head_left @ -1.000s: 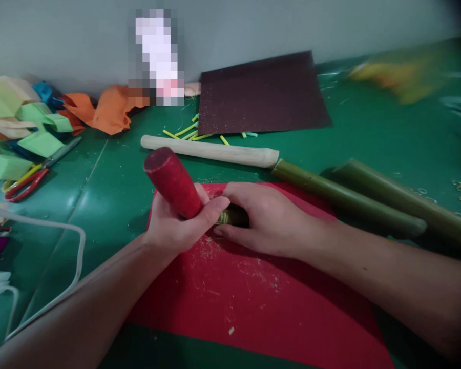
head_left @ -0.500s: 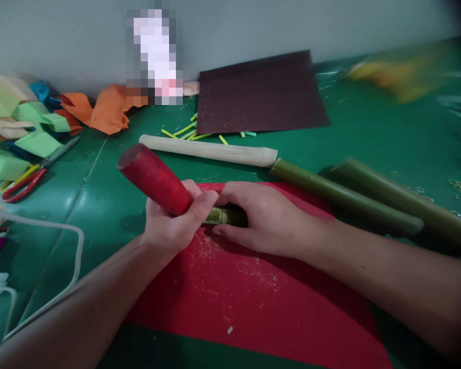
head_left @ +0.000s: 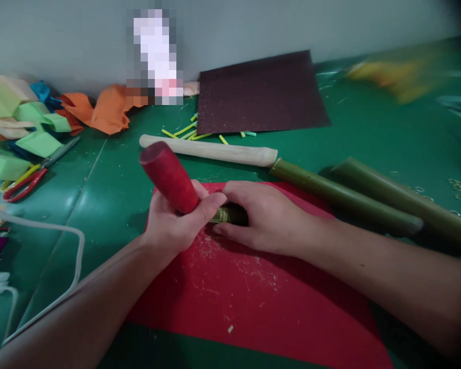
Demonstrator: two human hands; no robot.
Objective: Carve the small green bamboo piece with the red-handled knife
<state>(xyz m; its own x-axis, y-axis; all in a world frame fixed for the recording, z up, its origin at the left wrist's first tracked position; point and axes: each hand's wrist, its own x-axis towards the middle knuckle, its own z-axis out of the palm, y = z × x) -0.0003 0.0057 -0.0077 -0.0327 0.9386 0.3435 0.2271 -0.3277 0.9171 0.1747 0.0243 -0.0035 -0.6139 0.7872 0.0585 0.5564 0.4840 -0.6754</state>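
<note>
My left hand (head_left: pixel 180 218) is closed around a thick red handle (head_left: pixel 169 177), most likely of a carving tool, whose blade is hidden behind the fingers. The handle tilts up to the left. A short dark green bamboo piece (head_left: pixel 236 215) with pale lines cut into its skin is gripped by my right hand (head_left: pixel 265 218), thumb on the near side and fingers over the far side. My left thumb reaches the bamboo's left end, almost touching the right fingers. Beneath both hands lies a red sheet (head_left: pixel 261 312) strewn with fine pale shavings.
Behind the hands lie a pale peeled stick (head_left: pixel 215 150) and green bamboo lengths (head_left: pixel 346 195). A dark brown sheet (head_left: pixel 261 97) rests by the wall. Red-handled scissors (head_left: pixel 26 184), coloured paper (head_left: pixel 38 138) and a white cable (head_left: pixel 77 256) are at left.
My left hand has shifted slightly right along the bamboo, and the red handle has swung right and a bit more upright. My right hand and the bamboo have hardly moved.
</note>
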